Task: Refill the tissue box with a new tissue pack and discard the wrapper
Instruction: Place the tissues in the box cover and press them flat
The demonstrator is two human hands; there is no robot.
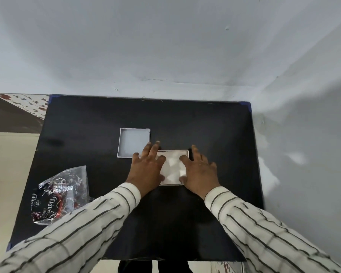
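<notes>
A white tissue box (173, 152) sits open in the middle of the black table (205, 127), with white tissues (172, 168) lying in it. My left hand (149, 167) rests flat over the box's left side and my right hand (198, 170) over its right side, fingers spread, pressing on the tissues. The box's white lid (133, 141) lies upturned just behind and to the left, empty. The crumpled clear wrapper (61, 194) with dark print lies at the table's front left.
A pale wall rises right behind the table and along its right side. Floor with a patterned tile strip shows past the table's left edge. Striped sleeves cover both my forearms.
</notes>
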